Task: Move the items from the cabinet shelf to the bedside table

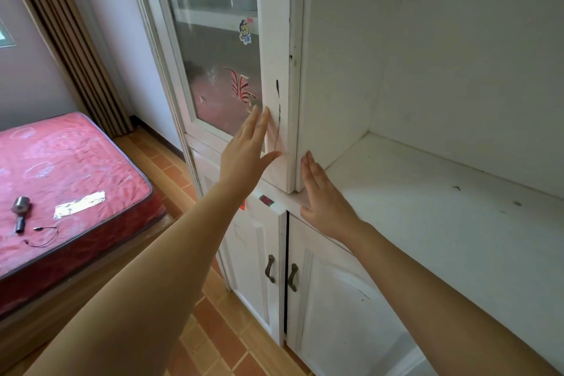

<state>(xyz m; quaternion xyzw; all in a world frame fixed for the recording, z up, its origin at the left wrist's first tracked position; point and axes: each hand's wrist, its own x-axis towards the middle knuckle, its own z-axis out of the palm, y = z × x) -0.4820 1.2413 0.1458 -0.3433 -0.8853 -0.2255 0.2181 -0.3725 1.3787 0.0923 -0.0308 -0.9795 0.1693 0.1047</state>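
Ahead, white cabinet [341,76], open shelf [442,207] bare and dusty on the right, glass door [219,49] with stickers on the left, two lower doors with dark handles [270,268] beneath; lower left, red mattress [61,180], well apart from the cabinet, bearing a metal cylindrical tool [19,213] and a thin black wire [42,236] just beside it; left hand [248,151] flat against the glass door's frame, fingers straight and close together, thumb spread; right hand [323,198] flat on the shelf's front corner, fingers straight and pressed together, holding nothing.
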